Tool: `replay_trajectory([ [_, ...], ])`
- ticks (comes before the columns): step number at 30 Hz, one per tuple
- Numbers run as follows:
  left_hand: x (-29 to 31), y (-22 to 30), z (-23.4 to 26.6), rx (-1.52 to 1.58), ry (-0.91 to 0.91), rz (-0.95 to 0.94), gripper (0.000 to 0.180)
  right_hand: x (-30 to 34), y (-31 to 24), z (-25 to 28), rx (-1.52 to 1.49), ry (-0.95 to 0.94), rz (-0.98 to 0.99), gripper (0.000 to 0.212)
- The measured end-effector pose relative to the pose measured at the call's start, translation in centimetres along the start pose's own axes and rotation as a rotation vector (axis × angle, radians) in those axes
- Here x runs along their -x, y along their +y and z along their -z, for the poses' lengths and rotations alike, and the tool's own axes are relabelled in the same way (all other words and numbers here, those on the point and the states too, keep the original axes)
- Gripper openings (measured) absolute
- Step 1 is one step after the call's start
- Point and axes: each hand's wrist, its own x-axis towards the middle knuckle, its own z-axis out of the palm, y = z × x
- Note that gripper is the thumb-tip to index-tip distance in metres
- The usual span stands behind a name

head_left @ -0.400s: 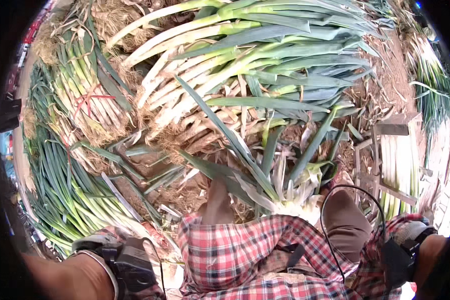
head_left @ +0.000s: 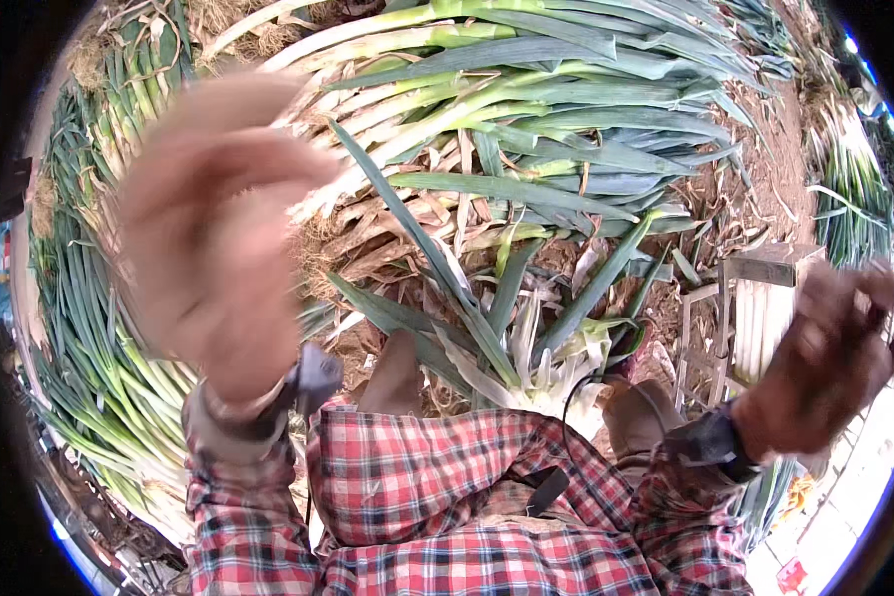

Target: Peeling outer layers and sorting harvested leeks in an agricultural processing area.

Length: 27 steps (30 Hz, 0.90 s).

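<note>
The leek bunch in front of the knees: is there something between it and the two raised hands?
Nothing visible. Left hand and right hand are up, empty, blurred; open air lies between them and the leek bunch.

Counts, head view:
- Hands: 2. Left hand (head_left: 214, 233) raised at 9 o'clock, blurred, fingers spread, holding nothing; right hand (head_left: 824, 363) raised at 3 o'clock, fingers curled, no visible contents
- Dark wrist devices: 2, one per wrist
- Leek heaps: 3 distinguishable. Large heap (head_left: 526, 109) at 12 o'clock; bundled heap (head_left: 99, 338) along 9 o'clock; smaller heap (head_left: 854, 189) at 2 o'clock. Stalks per heap too many to count
- Leek cluster (head_left: 536, 338) standing at centre: 1, of several stalks
- Slatted wooden crate (head_left: 750, 318) at 3 o'clock: 1
- Shoes: 2, brown, at about 6 o'clock
</note>
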Motion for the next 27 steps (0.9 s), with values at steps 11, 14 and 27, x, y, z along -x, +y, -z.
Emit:
replay_trajectory([
  [11,18.2,-21.1,5.3,-1.508,-1.048,0.813,0.034,13.7,19.5,3.9,0.495,-0.430,-0.951,0.016],
  [14,16.5,-20.3,5.3,-1.339,-1.190,0.923,0.040,15.6,22.6,4.0,0.465,-0.545,-0.988,0.016],
  [27,13.6,5.3,9.3,-1.074,-1.069,0.762,0.038,17.5,20.3,-4.0,-0.703,0.127,-1.216,0.025],
])
